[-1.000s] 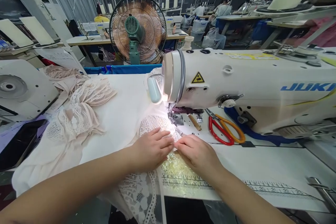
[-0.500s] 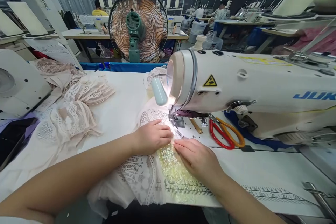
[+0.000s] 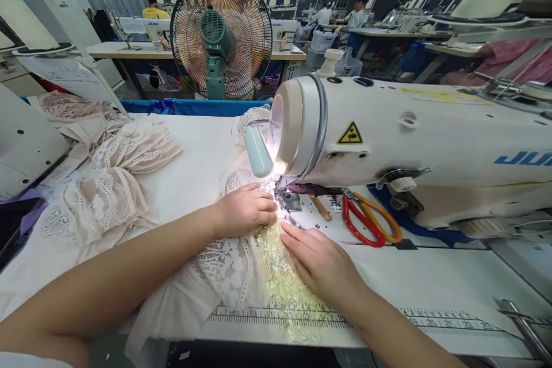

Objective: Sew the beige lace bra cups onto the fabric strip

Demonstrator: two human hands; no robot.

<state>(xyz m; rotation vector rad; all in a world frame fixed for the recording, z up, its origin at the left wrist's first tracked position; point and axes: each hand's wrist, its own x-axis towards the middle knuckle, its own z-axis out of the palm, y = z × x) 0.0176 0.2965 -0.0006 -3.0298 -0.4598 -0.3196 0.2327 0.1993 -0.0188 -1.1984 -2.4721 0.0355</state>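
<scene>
Beige lace fabric runs from the table's front edge up to the presser foot of a white sewing machine. My left hand lies flat on the lace just left of the needle area, fingers stretched to the right. Close by on the right, my right hand has its fingertips together at the lace's edge below the foot; its thumb is mostly hidden. Under the hands is a shiny yellowish strip on the tabletop. A small lamp lights the stitching spot.
Scissors with red and orange handles lie right of the foot. A pile of lace pieces covers the left side. A printed ruler runs along the front edge. A large fan stands behind the table; people sit farther back.
The camera view has shifted slightly. Both hands remain at the foot, and the lace has moved a little up toward the needle, its lower end drawn up from the table's front edge.
</scene>
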